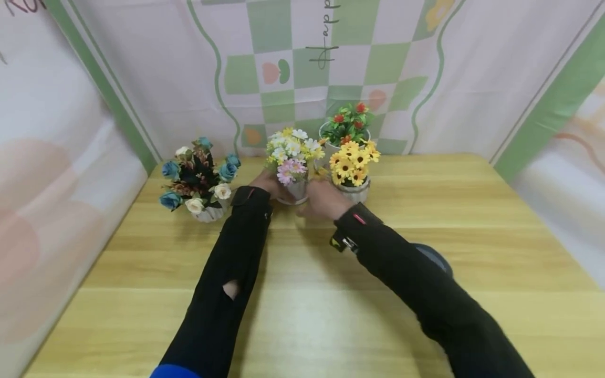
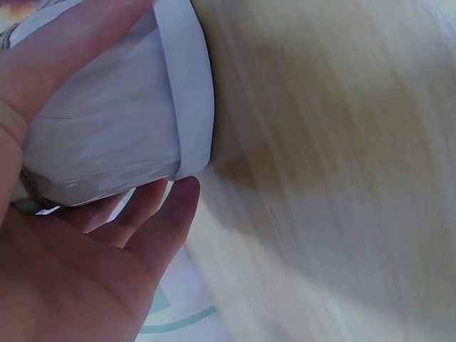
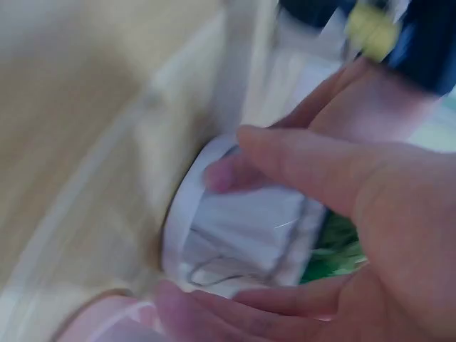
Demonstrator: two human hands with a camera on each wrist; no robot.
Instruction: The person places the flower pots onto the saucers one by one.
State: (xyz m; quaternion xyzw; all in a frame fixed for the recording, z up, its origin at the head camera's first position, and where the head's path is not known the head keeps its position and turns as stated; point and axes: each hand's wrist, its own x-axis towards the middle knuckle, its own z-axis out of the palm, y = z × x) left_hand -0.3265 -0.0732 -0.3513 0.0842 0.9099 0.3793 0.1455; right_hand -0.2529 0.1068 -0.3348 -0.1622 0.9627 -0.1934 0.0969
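Note:
A white flowerpot (image 2: 114, 121) holds white, yellow and pink artificial daisies (image 1: 292, 152). My left hand (image 1: 268, 184) grips this pot from the left, thumb on one side and fingers on the other. In the left wrist view the pot's rimmed base stands against the wooden table. My right hand (image 1: 326, 198) is at the pot's right side, its thumb and fingers spread to either side of the pot in the blurred right wrist view. Whether it touches the pot is unclear. Just right of that hand stands a pot of yellow flowers (image 1: 352, 161).
Behind the yellow flowers is a white pot with red-flowered greenery (image 1: 348, 126). A pot of blue and cream roses (image 1: 198, 178) stands left on the wooden table (image 1: 302, 315). A dark round object (image 1: 434, 257) lies partly under the right sleeve. Patterned cloth (image 1: 312, 68) hangs behind.

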